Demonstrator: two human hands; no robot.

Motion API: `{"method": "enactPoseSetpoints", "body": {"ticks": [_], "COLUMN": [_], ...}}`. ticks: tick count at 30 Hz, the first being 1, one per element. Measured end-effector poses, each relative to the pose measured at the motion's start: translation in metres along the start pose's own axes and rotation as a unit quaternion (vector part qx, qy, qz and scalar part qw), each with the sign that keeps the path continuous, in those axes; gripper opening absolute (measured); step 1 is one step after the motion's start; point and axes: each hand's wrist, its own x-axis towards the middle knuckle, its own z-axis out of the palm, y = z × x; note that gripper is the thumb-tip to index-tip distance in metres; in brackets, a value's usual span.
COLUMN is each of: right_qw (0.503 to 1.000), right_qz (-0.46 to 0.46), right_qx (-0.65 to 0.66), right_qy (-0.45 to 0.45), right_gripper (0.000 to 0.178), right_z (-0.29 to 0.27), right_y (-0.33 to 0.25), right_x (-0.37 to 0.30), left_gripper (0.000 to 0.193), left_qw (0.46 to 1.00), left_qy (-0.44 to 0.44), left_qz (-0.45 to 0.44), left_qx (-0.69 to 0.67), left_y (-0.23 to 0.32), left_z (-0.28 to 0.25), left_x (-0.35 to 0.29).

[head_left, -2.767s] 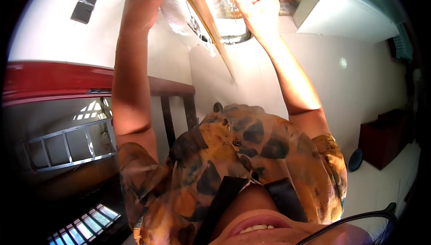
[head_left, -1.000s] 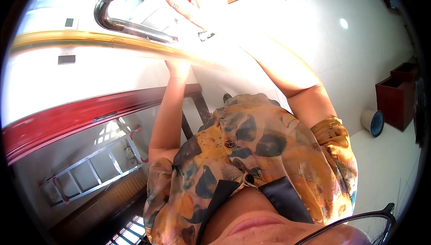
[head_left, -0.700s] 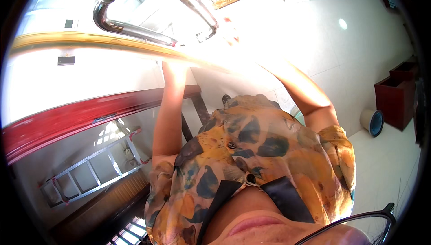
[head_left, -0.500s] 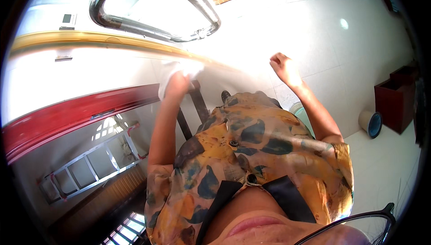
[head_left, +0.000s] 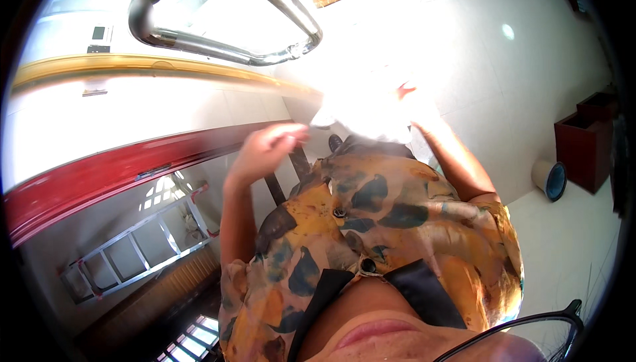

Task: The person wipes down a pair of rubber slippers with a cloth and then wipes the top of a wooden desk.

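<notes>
Hovering over the right end of the red ledge [head_left: 99,175], the left hand [head_left: 266,152] has loosely bent fingers, with nothing visible in them. Right of the ledge and apart from it, the white cloth [head_left: 368,121] is in the air. Farther right, the right hand [head_left: 416,105] appears closed on it, though glare hides most fingers. Handling looks midway: the cloth is not put down; how much remains cannot be told.

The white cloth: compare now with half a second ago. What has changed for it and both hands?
The left hand has let go of the white cloth, which has moved right, into the right hand; glare hides the grip. The metal tube, ladder and blue-lined bin stayed put.
</notes>
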Motion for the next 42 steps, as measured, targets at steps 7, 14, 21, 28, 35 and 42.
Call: {"method": "enactPoseSetpoints", "body": {"ticks": [7,14,21,28,35,42], "right_qw": [0.95,0.794,0.73,0.787,0.751,0.72], "right_qz": [-0.308,-0.521,-0.574,-0.481,-0.451,-0.424], "right_qx": [-0.042,-0.301,-0.302,-0.302,-0.38,-0.46], "right_qy": [0.011,0.087,0.216,0.241,0.295,0.299], "right_gripper": [0.039,0.031,0.025,0.015,0.011,0.011], "right_z": [0.024,0.124,0.119,0.109,0.102,0.085], "right_y": [-0.132,-0.242,-0.216,-0.091,-0.04,-0.061], "right_x": [0.048,0.109,0.108,0.143,0.132,0.102], "left_gripper": [0.034,0.065,0.046,0.056,0.078,0.085], "left_qw": [0.84,0.806,0.729,0.731,0.761,0.763], "left_qy": [0.508,0.485,0.534,0.507,0.516,0.519], "left_qz": [0.178,0.308,0.397,0.355,0.358,0.368], "left_qx": [-0.065,-0.144,-0.161,-0.286,-0.165,-0.117], "left_y": [0.026,0.077,0.094,0.081,0.074,0.061], "left_z": [-0.079,-0.105,-0.084,-0.101,-0.111,-0.127], "left_x": [-0.003,0.067,0.106,0.101,0.104,0.085]}}
